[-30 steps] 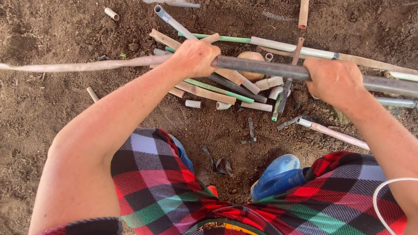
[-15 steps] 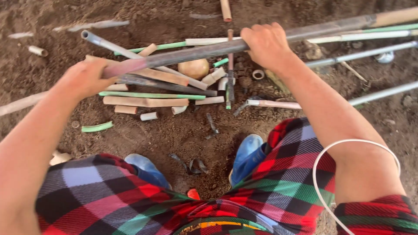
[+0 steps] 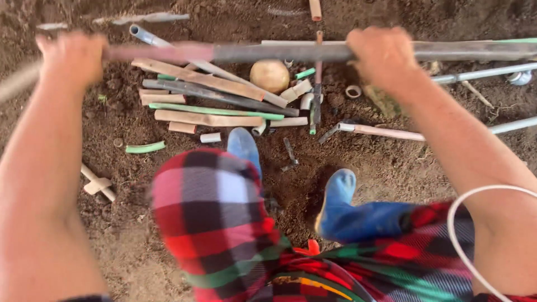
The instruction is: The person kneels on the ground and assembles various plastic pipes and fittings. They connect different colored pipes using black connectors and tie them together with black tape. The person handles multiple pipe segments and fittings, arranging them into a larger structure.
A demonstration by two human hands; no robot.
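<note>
While the left hand (image 3: 71, 56) is clenched round the blurred, pinkish left stretch of a long grey pipe (image 3: 279, 52), that pipe lies level across the top of the view, above bare brown soil (image 3: 140, 246). Low on the left, a short tan T-shaped fitting (image 3: 96, 183) rests on the dirt, and a curved green tube offcut (image 3: 145, 147) lies a little further along. Next comes a loose heap of cut pipe lengths (image 3: 212, 100), tan, grey and green, spread on the ground beneath the held pipe. Just beside the heap sits a round tan stone-like lump (image 3: 269, 75). Two blue rubber boots (image 3: 341, 196) stand on the soil below, with red, black and green checked trousers (image 3: 218, 223) over the raised left knee. Further right, the right hand (image 3: 382, 56) is closed tight round the pipe's darker grey part. Beyond it, thin pale grey rods (image 3: 481, 72) run off towards the right edge.
</note>
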